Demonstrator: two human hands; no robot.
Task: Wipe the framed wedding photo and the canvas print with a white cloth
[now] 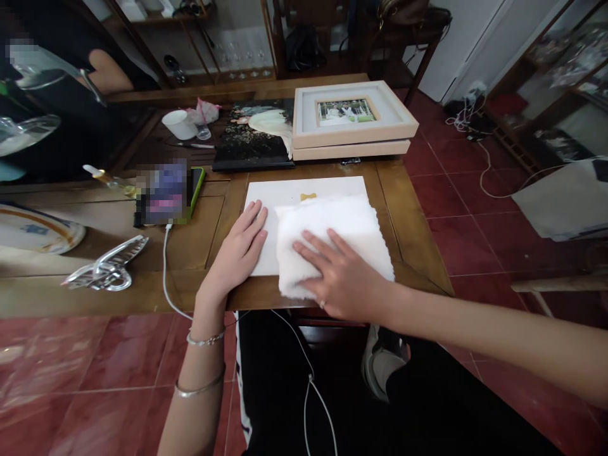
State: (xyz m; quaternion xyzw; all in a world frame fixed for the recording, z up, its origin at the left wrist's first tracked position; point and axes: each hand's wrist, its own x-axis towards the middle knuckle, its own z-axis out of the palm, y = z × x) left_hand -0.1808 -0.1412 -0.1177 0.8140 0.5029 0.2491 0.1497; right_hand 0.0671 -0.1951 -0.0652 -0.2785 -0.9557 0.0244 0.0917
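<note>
A flat white board (280,191) lies on the wooden table in front of me, with a small gold-coloured piece (308,197) near its far edge. My left hand (244,244) rests flat on the board's left side, fingers stretched out. A fluffy white cloth (332,218) covers much of the board's right part and overhangs its right and near edges. Spread over the cloth, my right hand (344,272) presses it down with fingers apart. What lies under the cloth is hidden.
Behind the board are stacked wooden photo frames (356,147) and a dark photo panel (237,142). To the left are a phone (196,183) on a white cable (166,266), a clear hair claw (107,266), a dropper bottle (111,182) and a paper cup (180,125). A person's arm (109,71) shows far left.
</note>
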